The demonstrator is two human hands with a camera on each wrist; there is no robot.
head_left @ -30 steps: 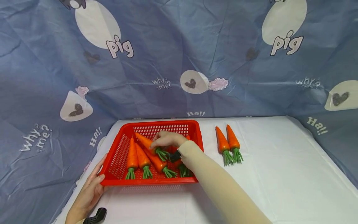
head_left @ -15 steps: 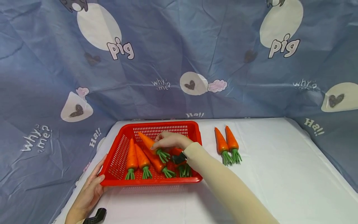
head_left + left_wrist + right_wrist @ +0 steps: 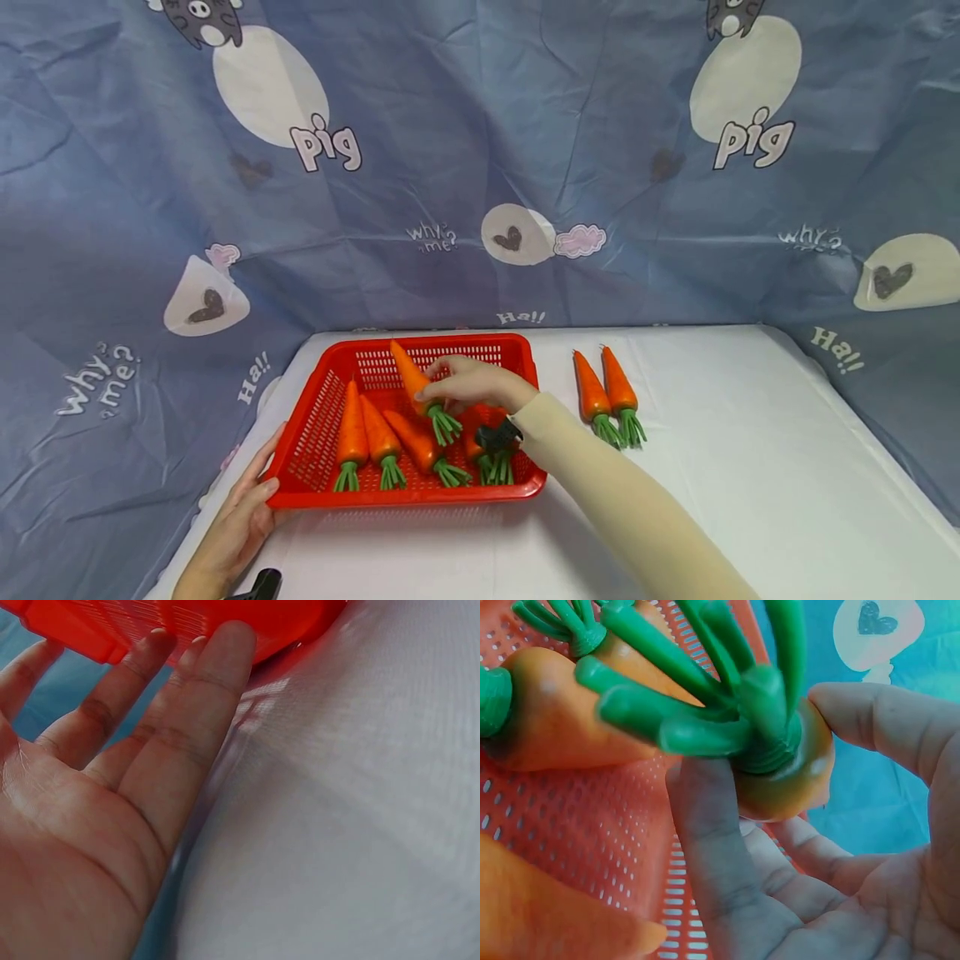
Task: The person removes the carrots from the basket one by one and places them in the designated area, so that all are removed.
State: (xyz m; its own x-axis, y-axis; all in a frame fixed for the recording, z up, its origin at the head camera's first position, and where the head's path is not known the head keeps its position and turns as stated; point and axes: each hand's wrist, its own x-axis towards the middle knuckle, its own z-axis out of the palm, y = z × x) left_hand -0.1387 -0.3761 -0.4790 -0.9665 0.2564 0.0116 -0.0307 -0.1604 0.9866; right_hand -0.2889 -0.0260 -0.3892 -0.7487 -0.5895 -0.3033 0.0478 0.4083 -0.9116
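My right hand [image 3: 472,382] pinches a carrot [image 3: 408,372] near its green-stemmed top, between thumb and fingers. The carrot is held up over the red plastic basket [image 3: 405,498], its tip toward the back rim. In the right wrist view the green stems [image 3: 761,720] point toward the camera. My left hand [image 3: 243,517] is at the basket's front left corner, and its mostly straight fingers [image 3: 187,705] touch the outside in the left wrist view. Inside the basket lie several more carrots [image 3: 352,425], stems toward the front; my right wrist partly hides those at the right.
Two carrots [image 3: 618,379] lie side by side on the white tablecloth [image 3: 720,450], to the right of the basket. A blue printed cloth [image 3: 420,167] hangs behind the table and along its sides.
My right hand has lifted the carrot off the others and moved slightly right, with the carrot turning more upright. My left hand stays at the basket corner. The head view has tilted up slightly.
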